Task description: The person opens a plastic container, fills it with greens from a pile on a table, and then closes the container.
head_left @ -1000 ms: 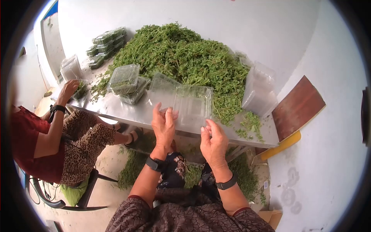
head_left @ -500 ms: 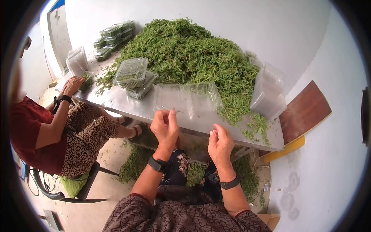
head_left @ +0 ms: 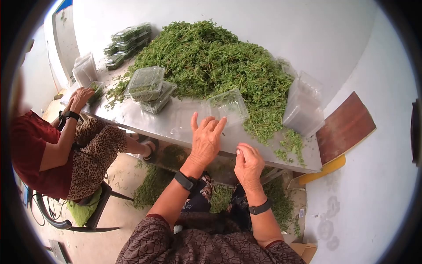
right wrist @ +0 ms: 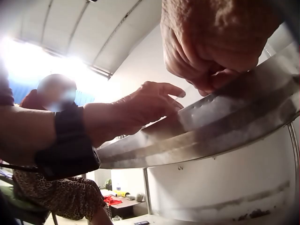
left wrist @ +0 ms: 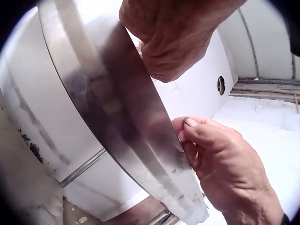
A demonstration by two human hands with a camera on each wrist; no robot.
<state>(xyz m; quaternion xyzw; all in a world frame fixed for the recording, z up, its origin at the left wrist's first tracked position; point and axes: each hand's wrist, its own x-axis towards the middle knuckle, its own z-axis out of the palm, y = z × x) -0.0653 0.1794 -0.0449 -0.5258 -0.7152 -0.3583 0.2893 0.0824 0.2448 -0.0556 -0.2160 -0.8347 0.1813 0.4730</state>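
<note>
My left hand (head_left: 205, 138) is over the front edge of the metal table, its fingers spread and reaching toward an open clear plastic container (head_left: 228, 104). That container lies against the foot of a big heap of leafy green stems (head_left: 206, 61). My right hand (head_left: 249, 167) hangs in front of the table edge, fingers curled in and thumb against the forefinger. In the left wrist view the right hand (left wrist: 229, 164) shows nothing between thumb and fingers. A small dark scrap (head_left: 223, 133) is just beyond the left fingertips.
Filled clear boxes (head_left: 147, 88) stand left of centre, with more stacked at the back left (head_left: 127, 44). Nested containers (head_left: 303, 105) stand at the right end. Another person (head_left: 48, 149) sits at the left, hands on a box. A brown board (head_left: 347, 125) leans right.
The open container went from both hands' reach to lying tilted by the heap. My left hand opened from a curled, pinching pose and moved right and forward. My right hand drew back and curled.
</note>
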